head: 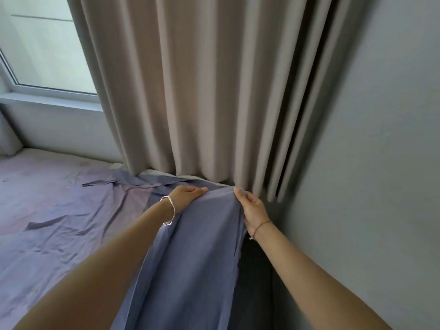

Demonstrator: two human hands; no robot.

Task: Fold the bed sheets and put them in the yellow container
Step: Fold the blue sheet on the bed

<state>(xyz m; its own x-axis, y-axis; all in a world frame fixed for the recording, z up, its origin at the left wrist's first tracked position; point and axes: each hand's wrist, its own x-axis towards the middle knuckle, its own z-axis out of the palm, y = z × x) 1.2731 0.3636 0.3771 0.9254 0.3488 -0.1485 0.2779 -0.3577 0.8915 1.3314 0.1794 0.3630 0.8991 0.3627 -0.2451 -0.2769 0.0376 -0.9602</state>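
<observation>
Both arms are stretched out to the far right corner of the bed, and this looks like the very start of the job. The blue bed sheet (195, 246) is spread wide and creased across the mattress (31, 152), with nothing yet looking like a neat fold. The left hand (188, 194), silver bangle (169, 210) on its wrist, lies flat on the cloth with fingers straight, pressing it down near the far edge. The right hand (252, 210) is at the corner itself, thumb and fingers closing on the sheet's edge where it drops off the right side. A raised band of fabric runs from that corner back towards the person, so my read is that the sheet is being gathered or freed at this corner. All the folding is left to do, and so is the stowing. The yellow container is nowhere in view, so I cannot say where it stands. Plenty is hidden too. The beige curtain (190, 91) hangs right down onto the far edge and covers whatever the sheet does behind it. The dark gap (254, 270) between the bed and the grey wall (381, 139) swallows the hanging edge. The right fingertips are partly tucked behind cloth, so how firm that grip is, I cannot tell. The near edge of the bed is cut off below, and so is the left side beyond the window (42, 44). Whether there is a second sheet cannot be made out.
</observation>
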